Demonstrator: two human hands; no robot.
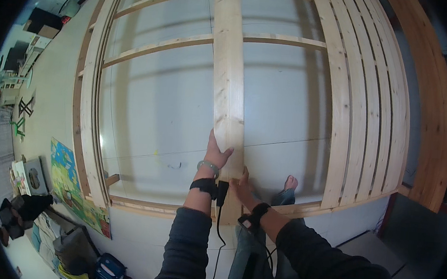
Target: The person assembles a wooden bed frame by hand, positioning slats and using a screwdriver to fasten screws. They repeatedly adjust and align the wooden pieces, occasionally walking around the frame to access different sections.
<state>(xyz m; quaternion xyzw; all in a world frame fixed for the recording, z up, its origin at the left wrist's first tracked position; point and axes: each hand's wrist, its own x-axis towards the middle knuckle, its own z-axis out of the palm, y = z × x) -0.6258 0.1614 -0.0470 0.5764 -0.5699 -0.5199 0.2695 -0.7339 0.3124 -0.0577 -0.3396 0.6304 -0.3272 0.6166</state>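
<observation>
A long pale wooden slat runs lengthwise down the middle of a wooden bed frame, lying across its crosspieces. My left hand is closed on the slat's left edge near its close end, thumb over the top. At the right corner of that same end, my right hand grips the wood, its fingers partly hidden. A green bangle circles my left wrist. Each wrist also carries a black strap with a small device and a cable.
Several slats lie side by side on the frame's right. More slats are stacked along its left rail. Crosspieces span the gaps over a tiled floor. A brown wooden board stands far right; a colourful mat lies left.
</observation>
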